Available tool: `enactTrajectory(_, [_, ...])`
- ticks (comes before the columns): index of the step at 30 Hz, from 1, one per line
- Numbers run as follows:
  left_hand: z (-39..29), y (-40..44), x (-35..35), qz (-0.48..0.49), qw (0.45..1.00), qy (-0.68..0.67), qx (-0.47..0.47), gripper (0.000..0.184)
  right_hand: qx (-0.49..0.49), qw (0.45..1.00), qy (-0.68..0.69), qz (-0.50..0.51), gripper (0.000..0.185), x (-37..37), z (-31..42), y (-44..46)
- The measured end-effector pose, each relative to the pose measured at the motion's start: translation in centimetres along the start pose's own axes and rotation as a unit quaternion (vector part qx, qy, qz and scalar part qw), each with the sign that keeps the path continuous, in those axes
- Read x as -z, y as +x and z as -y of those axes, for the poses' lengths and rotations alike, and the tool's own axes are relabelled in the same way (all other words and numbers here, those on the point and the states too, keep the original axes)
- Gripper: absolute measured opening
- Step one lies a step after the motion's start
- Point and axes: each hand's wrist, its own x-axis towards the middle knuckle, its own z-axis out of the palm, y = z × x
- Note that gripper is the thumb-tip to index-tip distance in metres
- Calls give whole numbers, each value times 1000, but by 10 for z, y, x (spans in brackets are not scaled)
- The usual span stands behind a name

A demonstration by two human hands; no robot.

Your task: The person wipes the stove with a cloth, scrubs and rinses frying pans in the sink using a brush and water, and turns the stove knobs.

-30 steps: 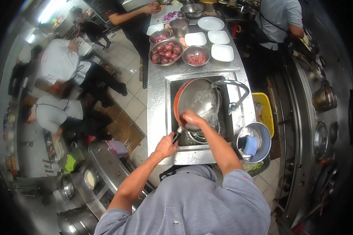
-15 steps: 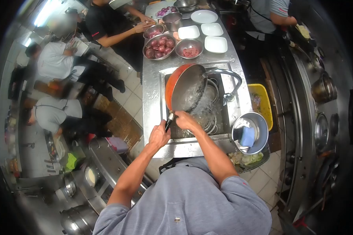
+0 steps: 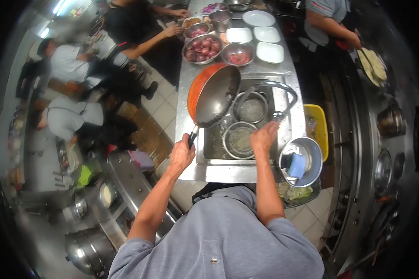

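Note:
My left hand (image 3: 181, 156) is wrapped around the black handle of an orange frying pan (image 3: 202, 93). The pan is tipped on its side over the left part of the sink (image 3: 212, 148), its dark inside facing right. My right hand (image 3: 264, 138) is over the sink's right side, fingers stretched toward the base of the curved metal faucet (image 3: 291, 93); whether they touch it I cannot tell. Below, in the sink, are two round metal vessels, a nearer one (image 3: 239, 139) and a farther one (image 3: 251, 108), with cloudy water in them.
Beyond the sink stand a bowl of red onions (image 3: 202, 49), a bowl of reddish chopped food (image 3: 238, 55) and several white dishes (image 3: 269, 52). A metal pot (image 3: 307, 160) with a blue sponge is at the right, near a yellow bin (image 3: 317, 130). Co-workers are at left, back and right.
My right hand has left the pan's handle area and moved right toward the faucet. The pan has shifted left, out from under the faucet, and the splashing water has stopped.

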Motion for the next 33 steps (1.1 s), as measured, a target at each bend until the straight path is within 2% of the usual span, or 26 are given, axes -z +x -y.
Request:
enactTrajectory(2, [5, -3, 3, -23, 999, -21, 26, 26, 19, 1000, -3, -13, 83, -3, 0, -4])
enactTrajectory(4, [14, -8, 3, -59, 997, -52, -7, 26, 5, 1000, 15, -8, 81, -15, -6, -2])
enactTrajectory(6, [24, -14, 1, -45, 992, -107, 48, 27, -2, 999, 32, -5, 80, -30, -16, 2])
enactTrajectory(8, [35, -21, -2, -46, 988, -139, 47, 27, 5, 998, 68, -12, 79, -61, -41, 14])
enactTrajectory(10, [29, -27, 1, -44, 981, -165, 87, 27, 3, 995, 100, -8, 78, -70, -41, 26])
enactTrajectory(12, [37, -34, -4, -46, 979, -191, 54, 25, -7, 992, 126, 7, 79, -60, -26, 35])
enactTrajectory(13, [29, -37, 0, -45, 977, -197, 67, 25, -31, 988, 146, 38, 80, -64, -26, 43])
enactTrajectory(14, [35, -39, -1, -45, 977, -195, 71, 25, -31, 988, 146, 42, 80, -68, -26, 44])
enactTrajectory(16, [48, -40, -10, -55, 983, -165, 56, 27, -130, 952, 262, 87, 81, -64, -27, 50])
enactTrajectory(17, [44, -41, -6, -57, 983, -165, 57, 27, -128, 952, 263, 88, 81, -56, -21, 47])
enactTrajectory(19, [36, -44, 1, -94, 992, -84, 8, 24, -154, 923, 336, 106, 85, -39, -7, 31])
enactTrajectory(20, [36, -45, 2, -95, 992, -86, 8, 24, -167, 907, 370, 113, 86, -33, -6, 23])
enactTrajectory(21, [37, -47, 1, -124, 990, -73, 2, 25, -175, 894, 401, 97, 75, -60, -22, 15])
enactTrajectory(22, [38, -48, 1, -156, 986, -61, -3, 28, -170, 896, 399, 98, 75, -60, -25, 5])
enactTrajectory(24, [45, -52, 4, -170, 984, -36, 30, 30, -77, 938, 306, 141, 48, -58, -25, -24])
enactTrajectory(25, [49, -55, 7, -188, 982, -20, 28, 29, -67, 940, 302, 146, 48, -60, -21, -40])
enactTrajectory(27, [55, -65, 16, -206, 977, 6, 57, 28, -28, 937, 295, 186, 27, -67, -7, -73])
enactTrajectory(28, [63, -73, 19, -215, 974, 1, 69, 28, -15, 937, 290, 194, 27, -69, 3, -89])
enactTrajectory(30, [80, -92, 25, -230, 970, -15, 83, 26, 104, 913, 310, 244, 21, -73, 30, -121])
enactTrajectory(31, [86, -103, 28, -243, 965, -21, 101, 26, 121, 910, 302, 256, 21, -71, 49, -136])
enactTrajectory(33, [95, -130, 41, -264, 956, -37, 123, 27, 133, 869, 282, 384, 26, -57, 95, -168])
